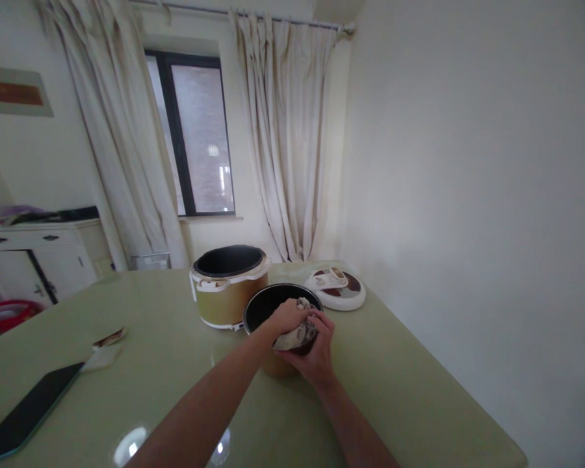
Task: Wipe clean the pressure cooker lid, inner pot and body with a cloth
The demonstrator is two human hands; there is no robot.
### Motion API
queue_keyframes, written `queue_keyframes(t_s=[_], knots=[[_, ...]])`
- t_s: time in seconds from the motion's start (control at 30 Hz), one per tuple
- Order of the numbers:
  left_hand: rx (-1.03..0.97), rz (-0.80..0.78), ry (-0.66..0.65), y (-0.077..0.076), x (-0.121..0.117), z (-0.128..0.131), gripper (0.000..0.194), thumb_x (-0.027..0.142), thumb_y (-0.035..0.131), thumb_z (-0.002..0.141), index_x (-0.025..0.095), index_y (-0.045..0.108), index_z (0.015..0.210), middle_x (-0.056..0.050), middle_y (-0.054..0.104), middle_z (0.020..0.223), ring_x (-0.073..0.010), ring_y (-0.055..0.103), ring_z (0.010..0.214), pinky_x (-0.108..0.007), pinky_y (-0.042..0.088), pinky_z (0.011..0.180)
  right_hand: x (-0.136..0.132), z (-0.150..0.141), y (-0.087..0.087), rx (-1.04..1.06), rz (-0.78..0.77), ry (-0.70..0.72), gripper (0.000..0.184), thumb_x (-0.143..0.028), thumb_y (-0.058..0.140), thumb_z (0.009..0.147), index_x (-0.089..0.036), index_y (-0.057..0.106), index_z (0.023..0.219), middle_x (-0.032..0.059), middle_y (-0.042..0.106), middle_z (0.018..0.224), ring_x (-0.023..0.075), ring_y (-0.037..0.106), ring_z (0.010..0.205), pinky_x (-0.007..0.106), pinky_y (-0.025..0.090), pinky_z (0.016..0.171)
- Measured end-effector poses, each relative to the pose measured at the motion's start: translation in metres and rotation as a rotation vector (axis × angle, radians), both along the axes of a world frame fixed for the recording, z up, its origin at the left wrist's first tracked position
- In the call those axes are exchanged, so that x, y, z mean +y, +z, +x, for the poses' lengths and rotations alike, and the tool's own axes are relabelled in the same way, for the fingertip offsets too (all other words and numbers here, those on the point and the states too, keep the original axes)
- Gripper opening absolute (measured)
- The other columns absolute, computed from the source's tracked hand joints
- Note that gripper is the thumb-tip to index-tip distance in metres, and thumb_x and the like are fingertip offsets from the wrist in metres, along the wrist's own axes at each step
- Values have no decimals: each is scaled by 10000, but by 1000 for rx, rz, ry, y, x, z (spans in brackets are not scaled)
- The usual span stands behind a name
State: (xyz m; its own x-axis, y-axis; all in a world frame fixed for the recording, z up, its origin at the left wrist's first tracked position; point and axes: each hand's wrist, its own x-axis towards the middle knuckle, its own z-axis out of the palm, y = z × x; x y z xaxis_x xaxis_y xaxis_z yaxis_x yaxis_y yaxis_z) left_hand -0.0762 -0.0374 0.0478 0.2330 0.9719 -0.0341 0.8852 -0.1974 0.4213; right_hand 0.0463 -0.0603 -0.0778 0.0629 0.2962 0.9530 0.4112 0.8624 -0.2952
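A patterned grey-beige cloth is bunched at the near right rim of a black-lined inner pot on the table. My left hand reaches across the pot with its fingers closed on this cloth. From the right, my right hand curls around a dark, rounded surface under the cloth, fingertips against the fabric. Whether that surface is the pot's wall or a separate piece cannot be made out. Behind and left stands the cooker body, its top uncovered. The cooker's white-and-brown lid lies at the back right.
A pale green glossy table carries everything, with a white wall close on its right. On the left lie a dark flat tablet-like slab and a small packet. Curtains and a window stand behind.
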Motion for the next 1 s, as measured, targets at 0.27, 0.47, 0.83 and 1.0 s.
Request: queue_keyframes(t_s=[0.27,0.47,0.83,1.0], knots=[[167,340,85,11,-35,-19,353,214,535,1017,195,665,1345,-189,712,1368,-369,621,1345,-525,469,1119,4,4,0,-54,-21,-79,864,-709,816,845,-204,504,1474,224,609,1385,394,637,1251,631,588,998],[-105,934,400,-20,-66,-84,306,318,564,1014,212,661,1284,-171,714,1327,-337,629,1284,-497,495,1132,9,9,3,-150,-10,-77,477,-634,812,895,-251,644,1122,92,732,1065,327,700,1086,619,535,1076],[-751,749,760,-140,-87,-140,486,654,680,828,243,678,1087,-93,802,1016,-339,767,970,-452,625,858,15,22,4,66,-110,-149,391,-594,840,880,-246,662,870,75,704,914,304,703,958,443,597,801],[-800,698,708,-139,-82,-136,470,659,681,835,252,710,1067,-77,816,992,-321,778,927,-451,636,850,48,39,36,347,-302,-211,452,-666,771,898,-221,697,934,68,706,899,251,669,785,383,553,682]])
